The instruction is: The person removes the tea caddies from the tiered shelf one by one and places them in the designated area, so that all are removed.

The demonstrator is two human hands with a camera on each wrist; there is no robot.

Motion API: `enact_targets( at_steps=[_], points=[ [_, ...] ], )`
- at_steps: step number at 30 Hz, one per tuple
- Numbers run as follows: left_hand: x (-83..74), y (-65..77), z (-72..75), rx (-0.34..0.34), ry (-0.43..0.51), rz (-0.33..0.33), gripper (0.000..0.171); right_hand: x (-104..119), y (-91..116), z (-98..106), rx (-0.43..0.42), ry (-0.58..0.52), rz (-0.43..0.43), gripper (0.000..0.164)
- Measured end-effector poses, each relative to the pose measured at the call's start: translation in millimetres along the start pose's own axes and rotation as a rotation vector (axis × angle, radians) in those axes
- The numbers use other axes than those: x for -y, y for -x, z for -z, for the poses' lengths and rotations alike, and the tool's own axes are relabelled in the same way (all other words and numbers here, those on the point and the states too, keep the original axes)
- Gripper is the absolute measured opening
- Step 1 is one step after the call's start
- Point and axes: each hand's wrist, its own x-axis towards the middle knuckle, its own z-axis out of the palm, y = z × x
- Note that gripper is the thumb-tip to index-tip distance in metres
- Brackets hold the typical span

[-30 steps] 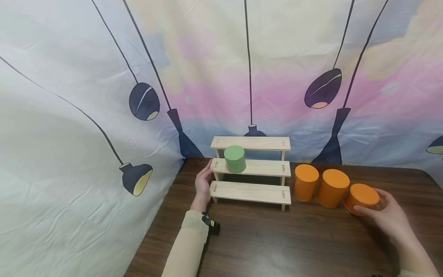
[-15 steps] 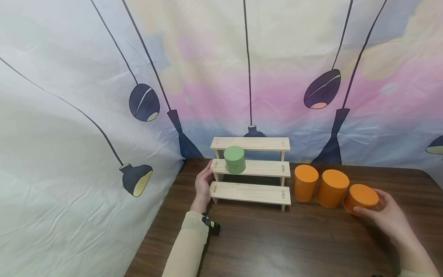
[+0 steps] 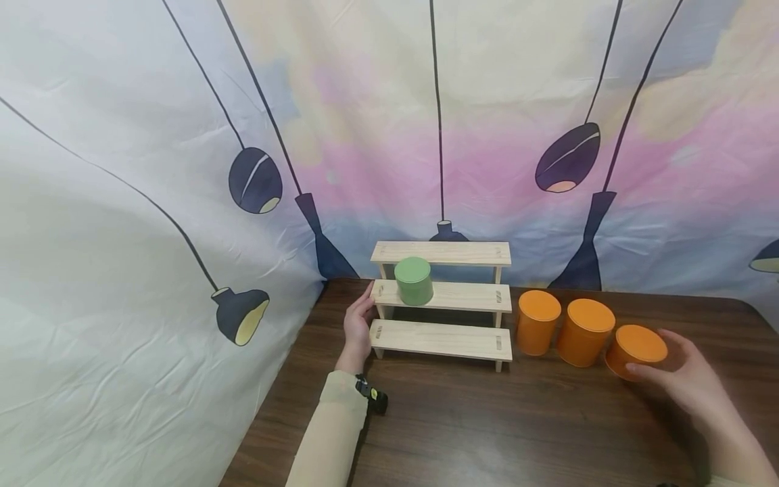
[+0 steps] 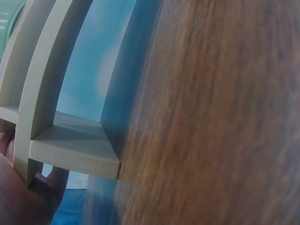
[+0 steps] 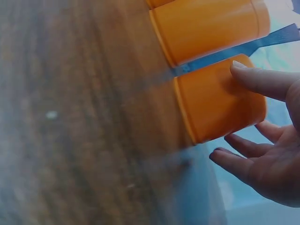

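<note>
A three-tier wooden display stand [image 3: 450,296] stands on the table, with a green lidded tin [image 3: 415,287] near the left end of its middle tier. My left hand [image 3: 359,321] holds the stand's left side; in the left wrist view its fingers sit on both sides of a wooden upright. Right of the stand, three orange tins stand in a row: a tall narrow one [image 3: 537,331], a tall wide one [image 3: 581,341] and a short one [image 3: 633,352]. Around the short tin, my right hand [image 3: 688,375] has its fingers spread, thumb against the tin's near side and other fingertips apart from it.
The dark wood table [image 3: 462,426] reaches a printed fabric backdrop [image 3: 487,135] behind the stand. White fabric [image 3: 122,304] hangs along the left edge. A black strap device [image 3: 372,396] is on the left wrist.
My right thumb has slid slightly to the right along the short orange tin, and the fingers have loosened a little. The left hand, stand and tins have stayed in place.
</note>
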Motion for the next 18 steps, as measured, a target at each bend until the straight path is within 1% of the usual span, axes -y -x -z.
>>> enact_targets(
  at_steps=[4,7,10,13,15,16,18],
  points=[
    [0.1,-0.7,0.4,-0.006,0.007,0.005,0.046,12,7,4,-0.068,-0.014,0.013,0.114],
    [0.3,-0.6,1.2,-0.009,0.003,0.006,0.046,29,16,4,-0.157,-0.024,-0.003,0.107],
    [0.5,-0.3,1.3,-0.012,-0.007,0.007,0.046,52,24,-4,-0.306,-0.122,-0.023,0.094],
    [0.3,-0.3,0.9,-0.012,-0.004,0.015,0.047,75,33,-17,-0.459,-0.29,-0.005,0.079],
    [-0.6,0.1,0.4,-0.007,-0.009,0.015,0.047,89,37,-30,-0.538,-0.374,0.067,0.072],
    [-0.7,0.1,0.3,-0.005,-0.007,0.016,0.047,95,40,-37,-0.557,-0.405,0.113,0.069],
    [-0.9,0.0,0.1,-0.003,-0.006,0.013,0.047,107,44,-54,-0.559,-0.434,0.244,0.066]
  ],
)
